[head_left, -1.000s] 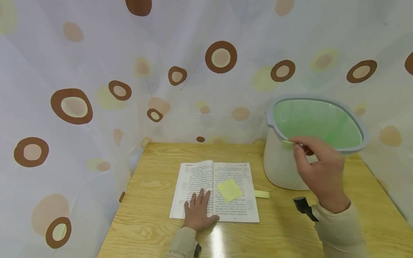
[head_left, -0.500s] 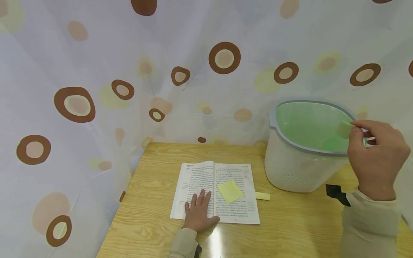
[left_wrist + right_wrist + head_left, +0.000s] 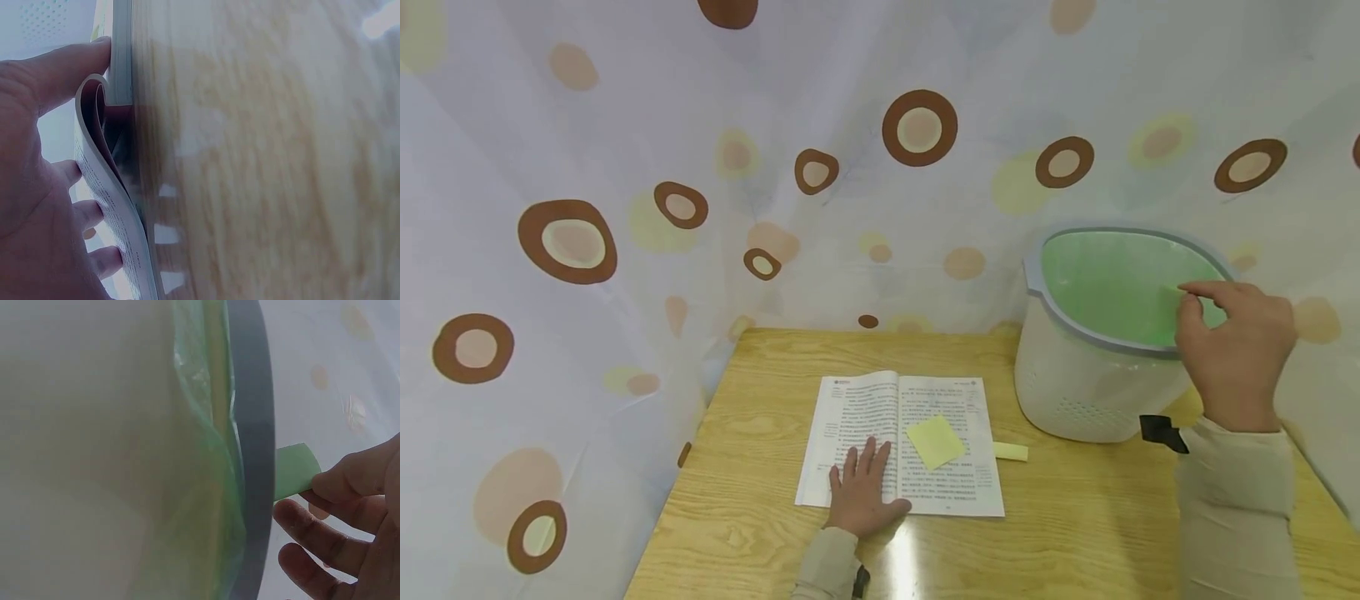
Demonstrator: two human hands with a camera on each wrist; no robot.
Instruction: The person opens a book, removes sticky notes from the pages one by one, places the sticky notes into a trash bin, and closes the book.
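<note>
My left hand [image 3: 863,492] lies spread over the lower left page of an open book [image 3: 850,417], thumb near the fold. In the left wrist view the book's pages [image 3: 109,169] curl up at the fold, with fingertips pressing on them. My right hand [image 3: 1236,350] is raised at the right rim of a white bin [image 3: 1075,392]. Between thumb and index finger it pinches a small sticky note [image 3: 297,470], which looks green in the right wrist view and is mostly hidden against the green liner [image 3: 1120,283] in the head view. Its other fingers are spread.
A yellow sticky note [image 3: 936,442] sits askew on the right page. A yellow strip [image 3: 1011,452] pokes out past the book's right edge onto the wooden table [image 3: 760,533]. The bin's grey rim [image 3: 1037,279] stands high, and a patterned curtain [image 3: 820,100] hangs close behind.
My right hand has moved right across the bin's front rim with the sticky note, then slightly back to the left. The left hand has stayed on the book.
</note>
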